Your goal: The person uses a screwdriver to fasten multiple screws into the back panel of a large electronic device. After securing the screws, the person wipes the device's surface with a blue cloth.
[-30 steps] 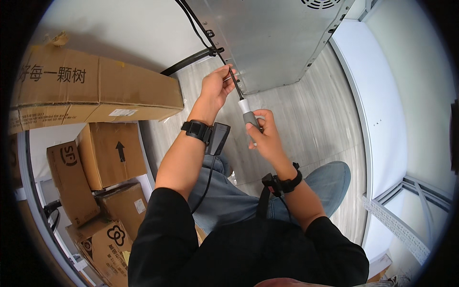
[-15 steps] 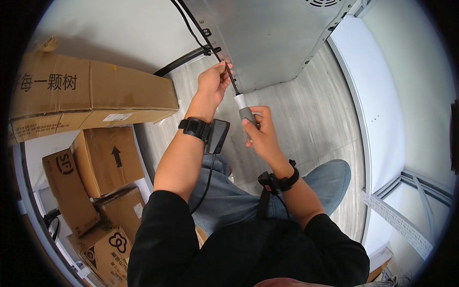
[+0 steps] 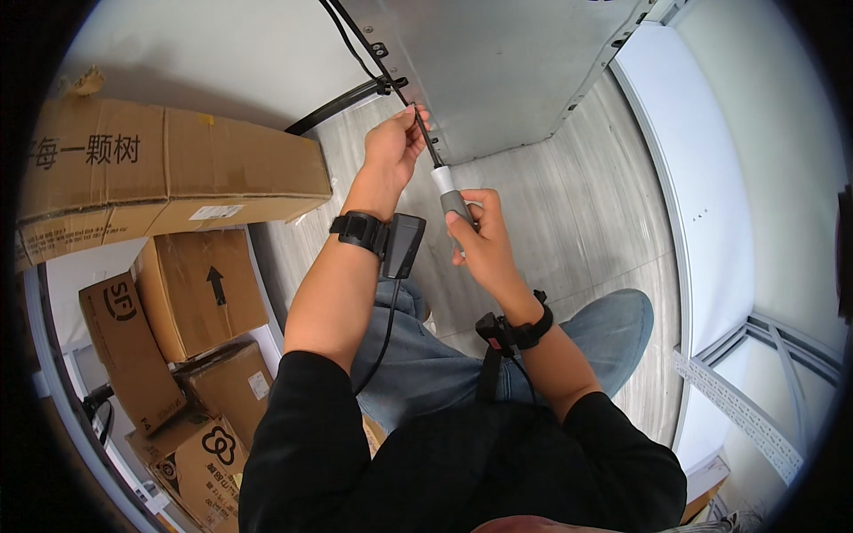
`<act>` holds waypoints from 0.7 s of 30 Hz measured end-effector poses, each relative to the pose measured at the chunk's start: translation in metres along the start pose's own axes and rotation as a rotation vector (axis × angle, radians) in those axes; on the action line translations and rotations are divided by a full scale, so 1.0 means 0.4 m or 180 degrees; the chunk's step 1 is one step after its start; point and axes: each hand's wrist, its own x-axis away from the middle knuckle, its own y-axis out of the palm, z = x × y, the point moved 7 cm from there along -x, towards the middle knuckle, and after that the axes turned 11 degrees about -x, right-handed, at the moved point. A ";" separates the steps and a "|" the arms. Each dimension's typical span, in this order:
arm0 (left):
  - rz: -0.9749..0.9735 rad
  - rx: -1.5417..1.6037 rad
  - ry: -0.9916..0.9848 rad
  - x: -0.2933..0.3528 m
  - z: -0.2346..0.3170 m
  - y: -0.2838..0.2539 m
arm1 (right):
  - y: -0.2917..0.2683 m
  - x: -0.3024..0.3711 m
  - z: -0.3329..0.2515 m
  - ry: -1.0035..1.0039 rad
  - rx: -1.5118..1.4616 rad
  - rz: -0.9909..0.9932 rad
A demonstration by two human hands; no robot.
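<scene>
My right hand (image 3: 484,238) is wrapped round the grey and white handle of a screwdriver (image 3: 451,197). Its dark, slim shaft runs up and to the left, along the edge of a grey metal cabinet (image 3: 506,80). The fingers of my left hand (image 3: 391,144) are closed in a pinch around the shaft's far part, next to that edge. My fingertips cover the shaft's tip, so what it touches cannot be made out. Just beyond the left hand, black cables (image 3: 355,53) run along the cabinet's edge.
A long cardboard box (image 3: 169,169) lies at the left, above more boxes (image 3: 204,293) on a shelf. A black bar (image 3: 333,107) crosses behind my left hand. On the right stand a white panel (image 3: 697,186) and a metal frame (image 3: 746,409). Wood-look flooring (image 3: 569,222) lies below.
Both hands and the screwdriver have shifted slightly upward in the picture, as has the cabinet's lower edge. My grip looks the same in both hands.
</scene>
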 end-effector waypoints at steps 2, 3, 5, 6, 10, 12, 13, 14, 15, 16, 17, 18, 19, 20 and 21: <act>0.0024 0.0022 -0.0005 -0.002 -0.001 -0.004 | -0.002 0.000 0.001 -0.0051 -0.0011 -0.0023; 0.0025 0.0020 -0.0006 -0.002 0.000 -0.004 | -0.002 0.001 0.001 -0.0039 -0.0025 -0.0011; 0.0032 0.0012 -0.0010 0.001 0.004 -0.003 | 0.000 0.002 0.000 -0.0010 -0.0060 0.0011; 0.0017 0.0015 0.0004 0.002 0.005 -0.001 | 0.000 0.002 0.000 -0.0009 -0.0064 0.0036; -0.0014 0.0006 0.0039 -0.001 0.003 0.004 | -0.003 -0.001 0.001 -0.0011 -0.0077 0.0049; 0.0026 -0.0010 0.0026 0.000 0.002 0.004 | -0.004 -0.001 0.003 0.0003 -0.0107 0.0022; 0.0067 -0.0021 0.0008 0.001 0.003 0.002 | -0.002 -0.001 0.006 0.0021 -0.0136 0.0014; 0.0106 -0.0028 -0.0007 0.002 0.005 0.000 | 0.000 -0.002 0.007 0.0037 -0.0162 0.0004; 0.0078 -0.0053 -0.0008 0.004 0.007 0.001 | 0.000 -0.003 0.008 0.0027 -0.0162 0.0000; 0.0052 -0.0079 -0.0010 0.006 0.008 0.002 | 0.000 -0.003 0.010 0.0017 -0.0161 -0.0006; 0.0024 -0.0102 -0.0012 0.007 0.008 0.003 | 0.000 -0.003 0.011 0.0008 -0.0158 -0.0010; 0.0006 -0.0098 0.0005 0.007 0.008 0.004 | 0.000 -0.003 0.011 -0.0009 -0.0145 0.0001; -0.0012 -0.0093 0.0022 0.007 0.007 0.006 | -0.001 -0.003 0.011 -0.0026 -0.0133 0.0012; -0.0020 -0.0089 0.0040 0.007 0.007 0.006 | 0.000 -0.003 0.011 -0.0039 -0.0123 0.0016; -0.0029 -0.0079 0.0049 0.006 0.006 0.005 | 0.002 -0.002 0.012 -0.0002 -0.0151 0.0014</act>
